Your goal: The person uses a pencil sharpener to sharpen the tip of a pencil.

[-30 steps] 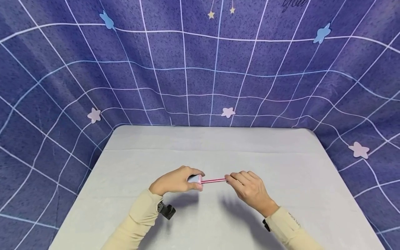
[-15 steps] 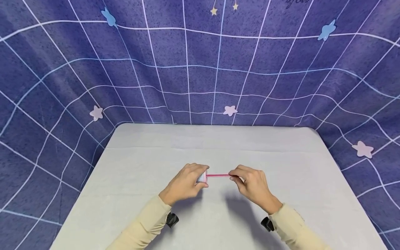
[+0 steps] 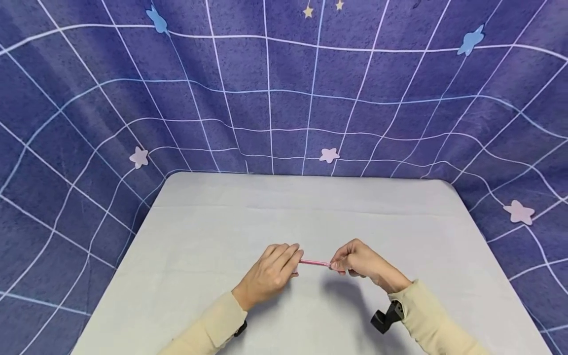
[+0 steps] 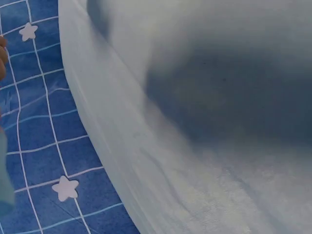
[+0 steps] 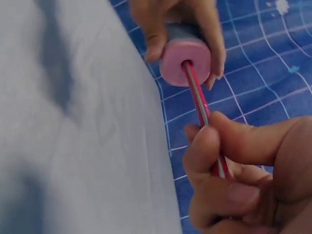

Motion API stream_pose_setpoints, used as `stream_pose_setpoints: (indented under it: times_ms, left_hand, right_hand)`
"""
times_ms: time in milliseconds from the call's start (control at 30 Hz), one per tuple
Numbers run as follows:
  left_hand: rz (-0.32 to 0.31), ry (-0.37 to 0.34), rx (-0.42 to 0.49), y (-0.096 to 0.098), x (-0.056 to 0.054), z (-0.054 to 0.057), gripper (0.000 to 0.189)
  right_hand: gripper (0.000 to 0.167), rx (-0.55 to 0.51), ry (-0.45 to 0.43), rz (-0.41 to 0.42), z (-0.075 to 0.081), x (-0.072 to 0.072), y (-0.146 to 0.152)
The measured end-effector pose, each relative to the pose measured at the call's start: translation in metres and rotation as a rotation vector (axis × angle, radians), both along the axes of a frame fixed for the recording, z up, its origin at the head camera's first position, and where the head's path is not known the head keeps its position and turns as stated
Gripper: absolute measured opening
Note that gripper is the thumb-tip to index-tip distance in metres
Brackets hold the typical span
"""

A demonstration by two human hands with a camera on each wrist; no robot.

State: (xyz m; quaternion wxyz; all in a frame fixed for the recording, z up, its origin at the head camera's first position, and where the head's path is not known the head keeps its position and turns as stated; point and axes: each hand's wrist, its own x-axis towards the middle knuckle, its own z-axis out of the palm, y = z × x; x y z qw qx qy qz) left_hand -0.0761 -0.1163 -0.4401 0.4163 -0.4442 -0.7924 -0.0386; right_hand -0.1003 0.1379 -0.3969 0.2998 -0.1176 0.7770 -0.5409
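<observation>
A pencil sharpener (image 5: 171, 66) with a pink front and a grey-blue body lies in my left hand (image 3: 268, 272), whose fingers and thumb grip its sides. In the head view that hand covers most of it. A red pencil (image 5: 195, 92) with pale stripes has its far end in the hole of the pink front. My right hand (image 3: 365, 262) pinches the pencil between thumb and fingers, a short way from the sharpener. Both hands are above the table. The left wrist view shows neither the sharpener nor the pencil.
The table (image 3: 213, 222) has a white cloth with faint creases. A purple-blue curtain (image 3: 284, 113) with grid lines and stars hangs behind it and along both sides. A small black wrist camera (image 3: 386, 318) sits under the right sleeve.
The left hand has rolled over, so its back now hides the sharpener from the head view. The right hand has turned about the pencil and its grip has changed; both hands are slightly further right.
</observation>
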Motion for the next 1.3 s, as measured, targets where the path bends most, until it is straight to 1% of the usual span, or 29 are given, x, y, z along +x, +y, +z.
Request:
stream_pose_setpoints:
  times_ms: [33,67,133,167,233,333,367,467,533,600,667,733,767,867,933,1000,1033,1100,1133,1200,1267,1300]
  left_hand:
    - [0.001,0.021,0.004,0.001,0.0,0.0,0.035]
    - [0.002,0.034,0.004,0.001,0.0,0.001,0.036]
    - [0.001,0.036,-0.005,0.002,-0.002,0.003,0.035]
    - [0.002,0.025,-0.013,0.003,-0.003,0.004,0.035]
    - [0.006,-0.016,-0.03,0.003,-0.004,0.006,0.034]
    - [0.019,-0.116,-0.045,0.002,-0.006,0.011,0.036]
    - [0.026,-0.162,-0.048,0.002,-0.007,0.013,0.039]
    - [0.045,-0.308,-0.058,-0.002,-0.011,0.02,0.05]
    - [0.052,-0.415,-0.063,-0.005,-0.013,0.025,0.053]
    - [0.044,-0.52,-0.056,-0.008,-0.015,0.032,0.053]
    - [0.033,-0.626,-0.043,-0.011,-0.017,0.039,0.052]
    - [0.02,-0.748,-0.02,-0.013,-0.019,0.045,0.051]
    - [0.011,-0.812,-0.007,-0.014,-0.02,0.048,0.051]
    - [-0.01,-1.014,0.028,-0.016,-0.022,0.055,0.047]
    - [-0.021,-1.132,0.043,-0.017,-0.023,0.059,0.043]
    - [-0.026,-1.217,0.055,-0.019,-0.022,0.061,0.04]
    - [-0.029,-1.241,0.061,-0.021,-0.022,0.061,0.039]
    - [-0.025,-1.261,0.069,-0.022,-0.02,0.061,0.039]
    - [-0.021,-1.255,0.071,-0.022,-0.02,0.061,0.04]
    - [-0.022,-1.216,0.073,-0.021,-0.017,0.059,0.042]
    - [-0.015,-1.151,0.076,-0.019,-0.015,0.055,0.044]
    - [-0.013,-1.104,0.079,-0.019,-0.014,0.053,0.045]
  right_hand:
    - [0.022,-0.009,-0.035,0.007,0.0,0.0,0.001]
    - [0.022,-0.013,-0.05,0.015,0.0,0.0,0.001]
    - [0.022,-0.003,-0.02,0.027,-0.001,0.001,0.003]
    - [0.02,0.011,0.029,0.034,-0.002,0.001,0.003]
    - [0.014,0.064,0.176,0.038,-0.005,0.002,0.003]
    - [0.005,0.162,0.467,0.01,-0.01,0.006,0.001]
    - [0.003,0.192,0.571,-0.014,-0.012,0.007,0.0]
    - [0.014,0.239,0.892,-0.077,-0.017,0.011,-0.003]
    - [0.021,0.229,1.087,-0.097,-0.022,0.012,-0.004]
    - [0.023,0.217,1.257,-0.102,-0.025,0.011,-0.004]
    - [0.019,0.197,1.387,-0.097,-0.027,0.01,-0.005]
    - [0.009,0.189,1.508,-0.091,-0.028,0.008,-0.006]
    - [0.007,0.187,1.573,-0.092,-0.029,0.007,-0.006]
    - [0.019,0.181,1.765,-0.123,-0.028,0.005,-0.009]
    - [0.022,0.164,1.866,-0.159,-0.028,0.004,-0.011]
    - [0.022,0.152,1.917,-0.181,-0.028,0.005,-0.013]
    - [0.022,0.143,1.922,-0.185,-0.028,0.005,-0.015]
    - [0.024,0.129,1.897,-0.182,-0.029,0.007,-0.018]
    - [0.025,0.132,1.873,-0.181,-0.03,0.008,-0.019]
    - [0.027,0.137,1.805,-0.182,-0.03,0.011,-0.02]
    - [0.027,0.157,1.703,-0.173,-0.028,0.013,-0.021]
    - [0.025,0.172,1.645,-0.163,-0.027,0.014,-0.021]
